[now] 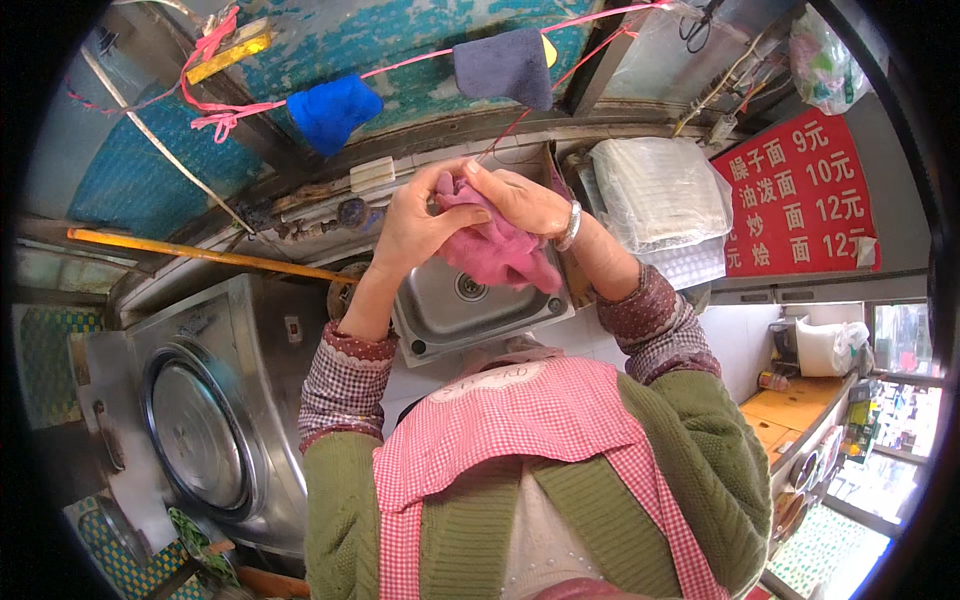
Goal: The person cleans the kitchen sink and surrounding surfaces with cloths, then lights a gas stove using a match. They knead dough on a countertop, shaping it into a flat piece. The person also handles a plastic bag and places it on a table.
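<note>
A crumpled pink cloth (495,251) is bunched up between both hands, above a stainless steel sink (424,326). My left hand (420,217) grips its left side, the thumb pressed across the front. From the right, my right hand (525,199) holds the upper part of the cloth, with a silver bangle at the wrist. The lower end of the cloth hangs loose over the basin. The sink's drain strainer (471,286) shows just below it. Folds of cloth hide some of my fingertips.
A pink cord overhead carries a blue cloth (334,112) and a grey cloth (502,69). At left, a large metal lid (199,435) sits on a steel unit, near a yellow pole (210,256). A plastic-wrapped stack (660,193) and a wooden counter (795,405) are at right.
</note>
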Tool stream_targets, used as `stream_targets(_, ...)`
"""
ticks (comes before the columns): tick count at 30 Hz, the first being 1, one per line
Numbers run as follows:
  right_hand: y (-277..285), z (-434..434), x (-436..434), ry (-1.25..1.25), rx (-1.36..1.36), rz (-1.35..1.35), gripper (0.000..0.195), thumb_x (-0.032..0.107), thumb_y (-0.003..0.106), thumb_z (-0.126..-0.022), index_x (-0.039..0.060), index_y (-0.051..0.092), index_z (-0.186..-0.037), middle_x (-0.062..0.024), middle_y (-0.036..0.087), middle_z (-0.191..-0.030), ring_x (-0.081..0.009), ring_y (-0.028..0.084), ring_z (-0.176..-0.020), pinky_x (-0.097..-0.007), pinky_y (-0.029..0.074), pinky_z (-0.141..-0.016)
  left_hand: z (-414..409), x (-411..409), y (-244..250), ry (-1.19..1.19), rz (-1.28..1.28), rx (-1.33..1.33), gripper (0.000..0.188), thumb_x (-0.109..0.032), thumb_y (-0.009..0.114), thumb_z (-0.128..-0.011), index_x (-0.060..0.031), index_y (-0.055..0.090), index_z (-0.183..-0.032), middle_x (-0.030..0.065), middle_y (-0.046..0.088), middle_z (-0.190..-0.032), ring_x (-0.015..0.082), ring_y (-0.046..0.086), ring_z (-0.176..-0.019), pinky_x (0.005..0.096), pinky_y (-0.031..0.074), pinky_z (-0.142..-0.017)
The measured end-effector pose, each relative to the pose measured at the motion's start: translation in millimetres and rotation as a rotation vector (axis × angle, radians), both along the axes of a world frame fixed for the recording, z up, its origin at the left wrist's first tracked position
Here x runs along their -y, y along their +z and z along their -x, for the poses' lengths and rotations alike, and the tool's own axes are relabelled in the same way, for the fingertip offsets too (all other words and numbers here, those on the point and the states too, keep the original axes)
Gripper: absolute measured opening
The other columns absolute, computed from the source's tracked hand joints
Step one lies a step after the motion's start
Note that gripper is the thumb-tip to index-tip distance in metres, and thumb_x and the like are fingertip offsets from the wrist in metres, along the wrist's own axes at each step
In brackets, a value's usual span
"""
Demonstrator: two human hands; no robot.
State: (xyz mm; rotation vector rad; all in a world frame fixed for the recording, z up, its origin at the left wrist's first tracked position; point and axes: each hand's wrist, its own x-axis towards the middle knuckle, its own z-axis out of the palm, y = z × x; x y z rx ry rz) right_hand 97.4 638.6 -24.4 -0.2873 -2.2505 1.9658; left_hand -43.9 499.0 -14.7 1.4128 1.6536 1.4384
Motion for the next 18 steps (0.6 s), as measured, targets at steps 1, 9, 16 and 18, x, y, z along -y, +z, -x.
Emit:
stream_targets(1,8,-2,-5,0.021,0.001,-0.108,0.069,0.058,0.031,-0.107,0.0016,0.07,-0.102,-0.0097,0.067,-0.074,-0.0185,0.062,-0.068,-0.0364,0.053,-0.066,0,-4,2,-0.029,0.184,0.018,0.044,-0.01,0.081,-0.081,-0.0028,0.067,-0.123,0.0095,0.069,-0.119,0.0162,0.064,-0.104,0.029,0.051,-0.089)
stream_targets(9,6,-43,23,-0.248,-0.239,-0.681,0.062,0.047,0.073,-0.086,0.0094,0.06,-0.133,-0.019,0.067,-0.107,-0.0385,0.068,-0.095,-0.0453,0.054,-0.079,-19,-4,-8,0.24,-0.259,0.098,0.013,-0.001,0.074,-0.088,-0.0008,0.068,-0.099,-0.0006,0.067,-0.089,0.0044,0.056,-0.079,0.0211,0.047,-0.071)
stream_targets(16,-5,-46,35,-0.472,-0.329,-0.616,0.043,0.007,0.068,-0.085,0.0073,0.063,-0.129,-0.017,0.065,-0.115,-0.0374,0.067,-0.098,-0.042,0.056,-0.082,-19,4,9,0.089,-0.111,0.168,0.02,-0.004,0.074,-0.088,0.0003,0.069,-0.107,0.0003,0.069,-0.091,0.0044,0.059,-0.08,0.0216,0.05,-0.07)
stream_targets(18,3,-48,30,-0.462,-0.319,-0.723,0.042,0.006,0.068,-0.084,0.007,0.065,-0.126,-0.0163,0.065,-0.114,-0.0369,0.067,-0.097,-0.042,0.057,-0.081,-17,8,14,-0.007,-0.012,0.164,0.021,-0.005,0.075,-0.088,0.0002,0.07,-0.108,0.0007,0.07,-0.09,0.0046,0.06,-0.08,0.0224,0.051,-0.071)
